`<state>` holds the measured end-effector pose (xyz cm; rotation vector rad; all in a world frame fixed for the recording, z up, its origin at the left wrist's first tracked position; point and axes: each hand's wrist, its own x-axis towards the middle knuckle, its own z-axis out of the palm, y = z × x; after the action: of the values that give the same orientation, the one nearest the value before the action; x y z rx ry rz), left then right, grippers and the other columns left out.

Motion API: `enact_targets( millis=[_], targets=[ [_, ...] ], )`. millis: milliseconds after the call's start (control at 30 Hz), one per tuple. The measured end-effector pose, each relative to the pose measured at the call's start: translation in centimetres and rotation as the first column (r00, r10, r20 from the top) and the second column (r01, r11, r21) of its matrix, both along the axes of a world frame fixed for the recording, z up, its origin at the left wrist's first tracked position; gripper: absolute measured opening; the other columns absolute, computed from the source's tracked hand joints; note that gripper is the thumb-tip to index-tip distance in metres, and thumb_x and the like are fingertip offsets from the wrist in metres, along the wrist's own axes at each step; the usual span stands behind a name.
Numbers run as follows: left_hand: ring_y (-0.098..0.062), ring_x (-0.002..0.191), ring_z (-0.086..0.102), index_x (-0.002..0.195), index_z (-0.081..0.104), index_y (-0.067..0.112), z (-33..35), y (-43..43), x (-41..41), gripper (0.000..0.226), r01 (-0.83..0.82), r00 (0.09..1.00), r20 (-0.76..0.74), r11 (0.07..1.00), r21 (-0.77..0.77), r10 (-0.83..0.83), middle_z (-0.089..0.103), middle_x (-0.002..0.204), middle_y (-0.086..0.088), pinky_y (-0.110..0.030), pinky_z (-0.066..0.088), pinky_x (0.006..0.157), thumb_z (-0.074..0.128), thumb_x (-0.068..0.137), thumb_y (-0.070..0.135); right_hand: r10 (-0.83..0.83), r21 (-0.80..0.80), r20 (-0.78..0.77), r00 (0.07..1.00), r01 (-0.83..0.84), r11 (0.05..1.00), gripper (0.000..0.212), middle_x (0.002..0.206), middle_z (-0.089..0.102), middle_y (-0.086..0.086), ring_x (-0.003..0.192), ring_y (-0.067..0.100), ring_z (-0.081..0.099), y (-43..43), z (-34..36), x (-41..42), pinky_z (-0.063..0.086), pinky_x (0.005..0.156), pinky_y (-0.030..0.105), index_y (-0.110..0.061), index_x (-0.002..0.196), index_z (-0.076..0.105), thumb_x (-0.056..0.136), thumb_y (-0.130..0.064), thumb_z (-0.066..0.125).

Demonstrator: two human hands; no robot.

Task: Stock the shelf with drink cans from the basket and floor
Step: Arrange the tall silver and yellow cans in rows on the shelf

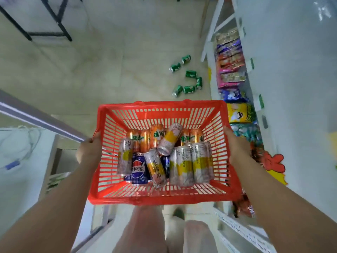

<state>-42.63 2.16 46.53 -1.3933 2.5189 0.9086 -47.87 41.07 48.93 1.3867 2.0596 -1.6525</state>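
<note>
I hold a red plastic basket (160, 197) in front of me, above my legs. My left hand (89, 149) grips its left rim and my right hand (237, 145) grips its right rim. Inside lie several drink cans: orange cans (156, 133) at the far side, silver-and-yellow cans (182, 165) in the middle and right, and a blue Pepsi can (139, 168) at the near left. Several green cans (189, 89) lie scattered on the floor beyond the basket, beside the shelf (291, 70) on my right.
The white shelf unit on the right carries snack packets (230, 57) and a yellow chip bag (240, 114). A black metal frame (45, 33) stands at the far left. A white counter (21, 161) with a cable lies to my left. Pale tiled floor (109, 70) stretches ahead.
</note>
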Motion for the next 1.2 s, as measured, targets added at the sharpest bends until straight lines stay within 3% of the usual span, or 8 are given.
enact_targets(
  millis=[133,233,433,567,667,767,1000,1200],
  targets=[
    [-0.044,0.108,0.058,0.119,0.063,0.006,0.3,-1.9,-8.3,0.061,-0.035,0.999,-0.016,0.996,0.08,0.036,0.063,0.117,-0.027,-0.048,0.046,0.095,0.039,0.093,0.056,0.004,-0.001,0.021,1.0,-0.004,1.0,0.049,0.07,0.064,0.006,0.077,0.026,0.068,-1.9,0.6,-8.1,0.057,0.084,0.044,-0.011,0.066,0.054,0.07,-0.055,0.076],
    [-0.043,0.104,0.06,0.112,0.067,0.006,1.1,-3.5,-14.0,0.058,0.01,0.999,-0.052,0.992,0.123,-0.003,0.065,0.111,-0.026,-0.045,0.048,0.091,0.041,0.092,0.055,0.018,-0.004,0.024,1.0,-0.018,1.0,0.064,0.078,0.072,0.01,0.077,0.029,0.072,-2.9,0.0,-13.8,0.058,0.082,0.048,-0.01,0.073,0.064,0.051,-0.069,0.073],
    [-0.04,0.091,0.066,0.109,0.069,0.01,2.1,-7.3,-25.8,0.069,0.078,0.994,-0.084,0.988,0.131,-0.068,0.07,0.102,-0.019,-0.05,0.052,0.088,0.035,0.085,0.066,-0.04,-0.013,-0.024,0.999,0.04,0.999,0.046,0.077,0.067,0.005,0.077,0.023,0.064,-6.6,1.5,-23.5,0.057,0.086,0.042,-0.013,0.068,0.053,0.073,-0.053,0.075],
    [-0.041,0.089,0.066,0.11,0.067,0.007,3.5,-8.7,-32.8,0.064,0.089,0.994,-0.064,0.992,0.089,-0.083,0.07,0.102,-0.021,-0.05,0.053,0.086,0.035,0.093,0.059,-0.044,-0.111,-0.002,0.999,0.044,0.993,0.06,0.082,0.071,0.008,0.081,0.027,0.071,-7.8,0.7,-30.5,0.057,0.085,0.047,-0.015,0.073,0.056,0.049,-0.066,0.076],
    [-0.041,0.09,0.065,0.111,0.067,0.005,3.4,-10.1,-38.3,0.065,0.082,0.996,-0.05,0.992,0.092,-0.078,0.069,0.103,-0.022,-0.051,0.052,0.087,0.035,0.093,0.059,0.004,-0.121,-0.031,1.0,-0.008,0.993,0.056,0.087,0.07,0.007,0.085,0.024,0.069,-8.8,0.1,-36.3,0.056,0.088,0.047,-0.013,0.072,0.055,0.057,-0.063,0.074],
    [-0.041,0.089,0.065,0.109,0.066,0.005,3.2,-11.0,-42.5,0.063,0.068,0.997,-0.051,0.993,0.101,-0.063,0.069,0.103,-0.023,-0.052,0.052,0.087,0.036,0.093,0.058,-0.003,-0.167,-0.009,1.0,0.001,0.986,0.06,0.077,0.073,0.009,0.08,0.029,0.072,-9.8,0.0,-41.2,0.057,0.085,0.049,-0.011,0.07,0.061,0.047,-0.064,0.076],
    [-0.038,0.08,0.065,0.099,0.067,0.005,3.8,-13.3,-53.9,0.057,0.083,0.995,-0.063,0.992,0.096,-0.077,0.069,0.094,-0.021,-0.049,0.053,0.085,0.038,0.095,0.054,-0.005,-0.134,-0.014,1.0,0.003,0.991,0.038,0.073,0.072,0.011,0.083,0.034,0.073,-12.7,0.7,-51.8,0.057,0.085,0.05,-0.016,0.067,0.061,0.071,-0.05,0.076],
    [-0.036,0.074,0.066,0.093,0.064,0.013,3.5,-16.9,-64.0,0.05,0.087,0.996,-0.016,0.985,0.148,-0.085,0.067,0.082,-0.012,-0.047,0.055,0.083,0.04,0.093,0.056,0.0,-0.122,0.0,1.0,0.0,0.993,0.043,0.075,0.068,0.003,0.066,0.018,0.066,-16.1,0.2,-60.1,0.057,0.065,0.035,-0.01,0.08,0.064,0.078,-0.052,0.069]
  ],
)
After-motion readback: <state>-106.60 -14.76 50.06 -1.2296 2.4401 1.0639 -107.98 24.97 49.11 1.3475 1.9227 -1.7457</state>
